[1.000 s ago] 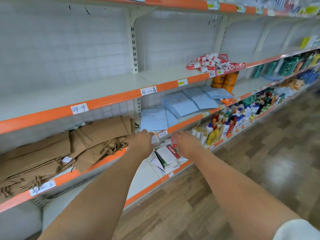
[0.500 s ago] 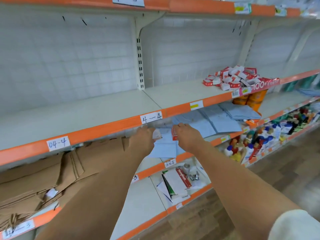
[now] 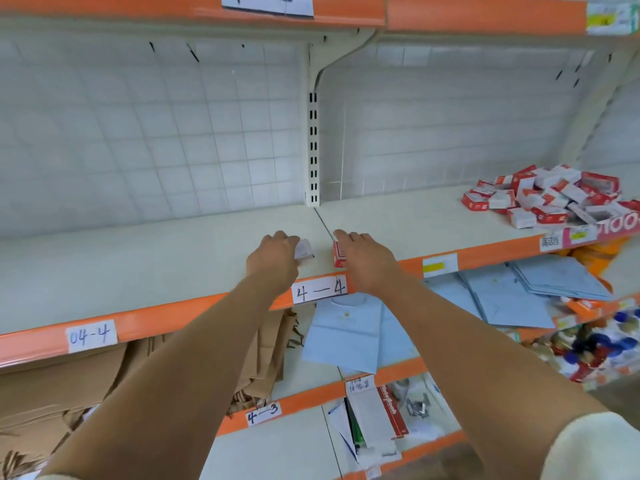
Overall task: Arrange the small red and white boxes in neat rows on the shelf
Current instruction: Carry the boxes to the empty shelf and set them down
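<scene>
- left hand [image 3: 273,259] grips a small white box [image 3: 304,251] — it sticks out past the fingers, over the shelf [image 3: 145,258] near the front lip
- right hand [image 3: 363,261] grips a red and white box [image 3: 339,255], beside the shelf seam
- boxes apart, a gap between
- loose box pile [image 3: 550,197] well right — bare shelf between and behind

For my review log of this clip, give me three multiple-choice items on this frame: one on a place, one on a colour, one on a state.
1. Where is the heap of red and white boxes?
A. right end of the 4-4 shelf
B. floor
C. bottom shelf

2. What colour is the shelf's front edge?
A. blue
B. orange
C. black

3. What is the right hand doing?
A. hanging idle
B. gripping a small box
C. pressing flat on the wall

Key: 1 A, the heap lies far right on that shelf; 2 B, the edge strip is orange; 3 B, fingers curl over a red and white box.
</scene>
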